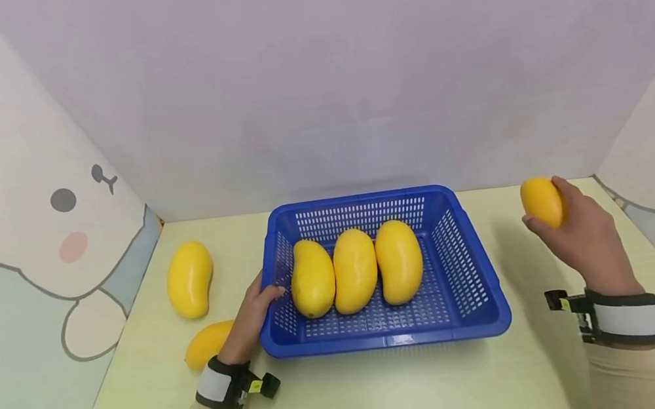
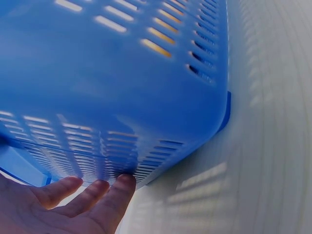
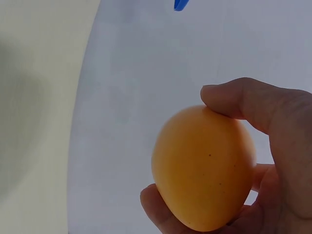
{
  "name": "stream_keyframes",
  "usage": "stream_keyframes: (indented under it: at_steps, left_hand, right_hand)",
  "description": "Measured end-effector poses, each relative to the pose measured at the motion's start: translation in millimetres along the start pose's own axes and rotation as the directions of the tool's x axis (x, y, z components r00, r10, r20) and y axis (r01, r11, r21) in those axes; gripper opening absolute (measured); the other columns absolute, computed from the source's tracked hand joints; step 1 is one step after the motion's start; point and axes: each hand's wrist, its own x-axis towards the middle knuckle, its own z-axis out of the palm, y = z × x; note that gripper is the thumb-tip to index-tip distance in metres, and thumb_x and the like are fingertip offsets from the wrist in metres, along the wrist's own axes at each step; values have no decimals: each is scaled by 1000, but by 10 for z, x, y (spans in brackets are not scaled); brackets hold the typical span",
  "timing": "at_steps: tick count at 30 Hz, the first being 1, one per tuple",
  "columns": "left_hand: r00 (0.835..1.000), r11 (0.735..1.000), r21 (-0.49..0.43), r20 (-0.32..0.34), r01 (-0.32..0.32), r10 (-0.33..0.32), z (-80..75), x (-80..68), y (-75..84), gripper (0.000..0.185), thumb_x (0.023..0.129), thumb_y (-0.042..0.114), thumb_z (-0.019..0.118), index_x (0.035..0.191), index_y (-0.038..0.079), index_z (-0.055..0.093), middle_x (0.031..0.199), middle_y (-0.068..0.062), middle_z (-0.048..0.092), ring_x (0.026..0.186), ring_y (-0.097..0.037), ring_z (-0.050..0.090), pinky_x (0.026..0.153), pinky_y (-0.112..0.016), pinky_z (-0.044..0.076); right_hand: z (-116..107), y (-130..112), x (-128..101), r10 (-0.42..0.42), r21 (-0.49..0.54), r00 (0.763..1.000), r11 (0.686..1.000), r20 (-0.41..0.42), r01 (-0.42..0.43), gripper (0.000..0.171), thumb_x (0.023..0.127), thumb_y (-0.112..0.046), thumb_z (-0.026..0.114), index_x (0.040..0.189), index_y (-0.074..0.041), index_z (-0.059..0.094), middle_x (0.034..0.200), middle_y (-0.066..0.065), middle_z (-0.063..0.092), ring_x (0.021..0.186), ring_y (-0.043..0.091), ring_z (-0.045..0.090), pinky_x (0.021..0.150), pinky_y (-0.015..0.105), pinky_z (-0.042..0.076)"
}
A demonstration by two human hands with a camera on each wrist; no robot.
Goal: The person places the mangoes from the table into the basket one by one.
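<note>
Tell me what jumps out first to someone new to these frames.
The blue basket at the table's centre, with three yellow mangoes lined up inside. Next, the right hand raised to the basket's right, gripping a fourth mango. The left hand rests its fingers on the basket's left wall, with two loose mangoes on the table beyond it.

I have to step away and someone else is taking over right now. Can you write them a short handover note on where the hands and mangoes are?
Left hand: fingers rest against the left wall of the blue basket, holding nothing.
Right hand: grips one mango, lifted above the table to the right of the basket.
Done: three mangoes lie side by side in the basket.
Left: the held mango, plus two mangoes on the table left of the basket, one partly hidden behind the left hand.
</note>
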Motion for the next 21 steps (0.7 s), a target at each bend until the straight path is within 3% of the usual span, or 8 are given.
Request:
stream_keyframes:
  at_steps: [21]
  left_hand:
    - [1000, 1000, 2, 6, -7, 7, -1, 25, -9, 66, 99, 17, 42, 162, 17, 21, 159, -13, 35, 129, -39, 49, 107, -58, 42]
  right_hand:
    - [-99, -299, -107, -14, 19, 1000, 1000, -22, 14, 85, 96, -38, 66, 159, -1, 24, 122, 36, 50, 91, 47, 50, 65, 49, 44]
